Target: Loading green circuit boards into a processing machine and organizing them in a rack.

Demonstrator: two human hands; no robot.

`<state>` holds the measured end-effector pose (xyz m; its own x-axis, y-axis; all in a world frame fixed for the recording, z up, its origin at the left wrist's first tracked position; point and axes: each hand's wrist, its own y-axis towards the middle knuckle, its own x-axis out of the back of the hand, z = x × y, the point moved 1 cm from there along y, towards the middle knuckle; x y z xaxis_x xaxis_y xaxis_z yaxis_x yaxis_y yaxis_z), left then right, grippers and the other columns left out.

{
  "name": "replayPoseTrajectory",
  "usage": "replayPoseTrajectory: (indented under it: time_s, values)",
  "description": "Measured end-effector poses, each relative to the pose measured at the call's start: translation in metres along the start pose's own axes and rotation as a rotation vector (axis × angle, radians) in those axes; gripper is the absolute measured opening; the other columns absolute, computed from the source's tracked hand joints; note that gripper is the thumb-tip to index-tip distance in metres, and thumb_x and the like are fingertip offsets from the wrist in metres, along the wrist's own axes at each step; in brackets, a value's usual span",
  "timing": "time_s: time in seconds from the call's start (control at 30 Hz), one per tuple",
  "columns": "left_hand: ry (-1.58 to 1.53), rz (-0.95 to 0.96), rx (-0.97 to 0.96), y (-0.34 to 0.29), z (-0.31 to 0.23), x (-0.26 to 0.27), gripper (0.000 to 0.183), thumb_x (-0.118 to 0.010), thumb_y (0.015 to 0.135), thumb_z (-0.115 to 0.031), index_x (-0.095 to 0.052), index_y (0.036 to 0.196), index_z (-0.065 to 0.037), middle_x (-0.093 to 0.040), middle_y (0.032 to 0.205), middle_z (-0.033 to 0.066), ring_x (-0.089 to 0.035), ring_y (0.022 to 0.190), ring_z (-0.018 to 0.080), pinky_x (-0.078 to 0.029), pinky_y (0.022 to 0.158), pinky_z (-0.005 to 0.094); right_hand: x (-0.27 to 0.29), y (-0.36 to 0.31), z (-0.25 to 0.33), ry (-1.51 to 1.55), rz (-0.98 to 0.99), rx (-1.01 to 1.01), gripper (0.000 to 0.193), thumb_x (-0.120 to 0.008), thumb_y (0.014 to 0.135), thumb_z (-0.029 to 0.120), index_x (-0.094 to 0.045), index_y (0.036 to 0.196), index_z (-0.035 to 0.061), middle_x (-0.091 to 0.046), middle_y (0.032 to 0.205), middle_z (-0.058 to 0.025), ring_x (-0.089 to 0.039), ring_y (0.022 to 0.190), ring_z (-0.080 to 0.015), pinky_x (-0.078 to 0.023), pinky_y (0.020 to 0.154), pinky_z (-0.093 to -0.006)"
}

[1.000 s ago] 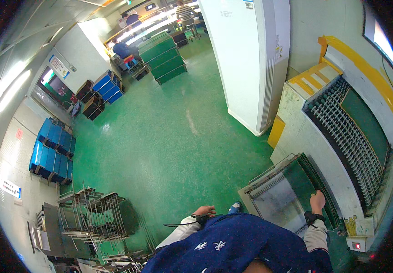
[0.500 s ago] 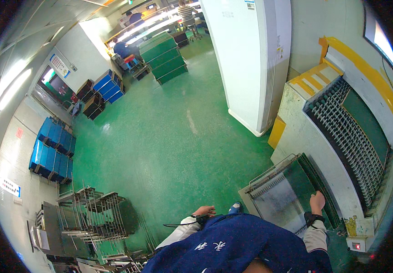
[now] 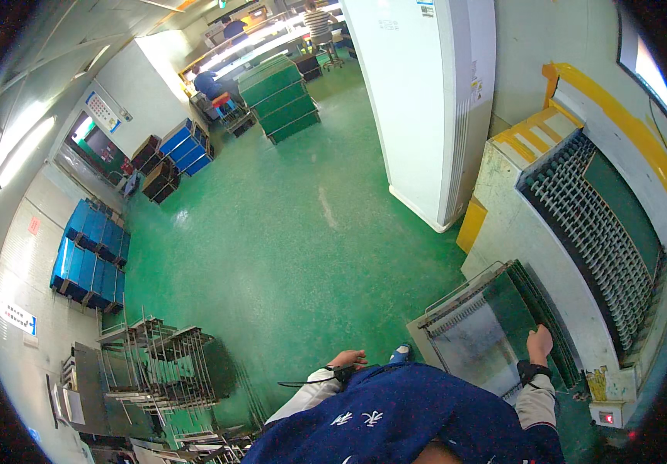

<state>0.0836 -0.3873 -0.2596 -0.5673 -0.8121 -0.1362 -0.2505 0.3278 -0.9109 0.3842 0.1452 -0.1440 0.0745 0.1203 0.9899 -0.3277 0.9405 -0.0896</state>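
Observation:
My right hand (image 3: 539,343) is closed on the near edge of a dark green board (image 3: 503,303), one of several upright in a slotted rack (image 3: 469,340) at the lower right. The rack has wire bars and a greyish flat base. Held in front of my body, my left hand (image 3: 347,359) has loosely bent fingers and nothing visible in it. A thin dark cord (image 3: 299,383) sticks out from that wrist. Close beyond the rack is a roller conveyor machine (image 3: 592,240) with another green board (image 3: 619,205) on its rollers.
A tall white cabinet-like unit (image 3: 418,108) rises ahead to the right. Metal racks (image 3: 163,371) stand at the lower left, blue crates (image 3: 90,255) along the left wall. Farther off are a stack of green boards (image 3: 279,97) and people at a lit bench (image 3: 272,46).
Both hands stay almost where they were, the right one still on the board. The view has shifted very slightly. In the distance, the people at the bench have moved a little.

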Motion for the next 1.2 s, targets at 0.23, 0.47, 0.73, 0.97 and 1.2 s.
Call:
replayPoseTrajectory:
  time_s: [0.23,0.47,0.73,0.97,1.2]
  values:
    - [-0.032,-0.016,-0.030,-0.005,-0.002,-0.003,0.043,-0.062,0.092,-0.033,-0.055,0.120,-0.001,-0.066,0.105,0.0121,-0.062,0.077,0.0188,-0.051,0.066,0.0304,0.001,-0.002,0.002,0.009,0.028,-0.022,0.031,-0.070,0.081,0.026,-0.064,0.102,0.0046,-0.067,0.101,-0.0167,-0.064,0.096,-0.0346,-0.051,0.079,-0.0457]
    - [-0.050,0.000,-0.032,-0.006,0.000,-0.002,0.042,-0.061,0.091,-0.033,-0.055,0.119,-0.002,-0.066,0.104,0.0109,-0.062,0.076,0.0189,-0.051,0.066,0.0311,0.007,-0.006,0.007,0.000,0.023,-0.024,0.030,-0.069,0.081,0.025,-0.063,0.102,0.0050,-0.067,0.102,-0.0161,-0.064,0.097,-0.0343,-0.051,0.080,-0.0454]
    - [-0.017,-0.034,-0.044,-0.020,-0.004,-0.007,0.044,-0.060,0.091,-0.033,-0.055,0.121,-0.001,-0.066,0.105,0.0110,-0.062,0.076,0.0192,-0.051,0.067,0.0316,0.005,-0.008,0.006,0.004,0.011,-0.011,0.028,-0.069,0.081,0.024,-0.063,0.101,0.0048,-0.066,0.102,-0.0161,-0.063,0.097,-0.0341,-0.051,0.079,-0.0450]
    - [-0.023,-0.031,-0.035,-0.022,-0.005,-0.008,0.044,-0.059,0.092,-0.034,-0.055,0.122,-0.002,-0.066,0.109,0.0123,-0.062,0.077,0.0199,-0.051,0.068,0.0322,-0.005,-0.007,0.002,-0.002,-0.015,-0.003,0.026,-0.069,0.080,0.024,-0.064,0.096,0.0037,-0.067,0.097,-0.0181,-0.064,0.093,-0.0359,-0.051,0.077,-0.0458]
    - [-0.025,-0.058,-0.021,-0.022,-0.005,-0.010,0.043,-0.060,0.092,-0.032,-0.055,0.122,-0.002,-0.066,0.108,0.0120,-0.062,0.078,0.0201,-0.052,0.068,0.0325,0.004,-0.009,0.006,0.024,0.023,-0.020,0.026,-0.069,0.080,0.023,-0.064,0.097,0.0035,-0.067,0.099,-0.0183,-0.064,0.094,-0.0360,-0.051,0.078,-0.0457]
